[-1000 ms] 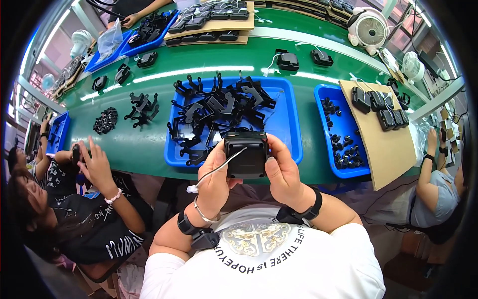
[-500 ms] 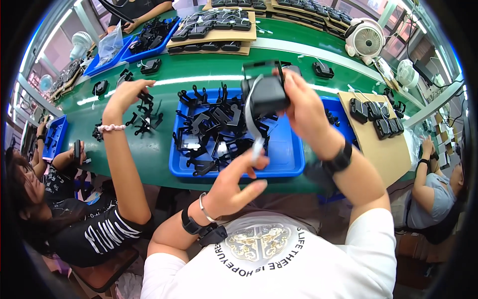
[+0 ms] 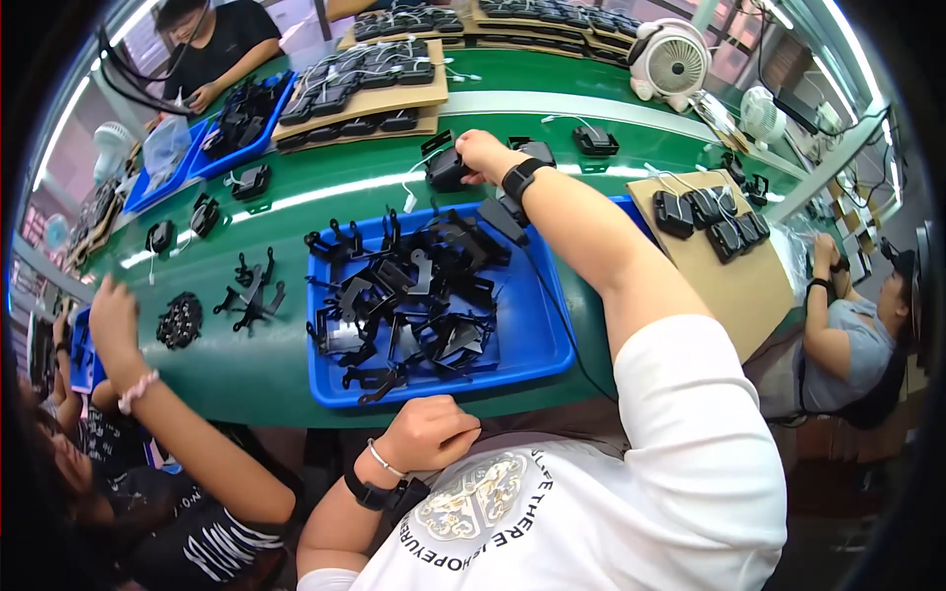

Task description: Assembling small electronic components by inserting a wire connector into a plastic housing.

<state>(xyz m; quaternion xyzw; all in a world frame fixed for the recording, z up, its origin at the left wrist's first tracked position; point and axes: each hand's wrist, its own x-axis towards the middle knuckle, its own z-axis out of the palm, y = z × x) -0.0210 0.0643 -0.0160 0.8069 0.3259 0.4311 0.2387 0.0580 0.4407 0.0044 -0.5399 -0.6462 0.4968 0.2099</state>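
Note:
Beyond the blue tray, my right hand [image 3: 483,156] is closed on the right side of a boxy black device [image 3: 446,169] at the green tabletop. A black bracket stands up at the device's far left, and its white cable [image 3: 410,185] trails toward me. My left hand [image 3: 426,433] is drawn back to the table's front edge, its fingers curled in and nothing showing in them. Between the two hands lies the blue tray [image 3: 537,366], holding a heap of black brackets [image 3: 409,286]. Another black device [image 3: 533,153] sits just past my right wrist.
At left, a co-worker's hand [image 3: 116,320] is near a round pile of small black parts [image 3: 180,320] and loose brackets [image 3: 254,291]. Cardboard [image 3: 724,295] with devices lies right. A black cord [image 3: 552,286] crosses the tray. A fan [image 3: 672,64] stands at the back.
My right hand has carried the device forward and left, down to the tabletop. My left hand has left the cable, pulled back and curled its fingers. The co-worker's arm has swung left.

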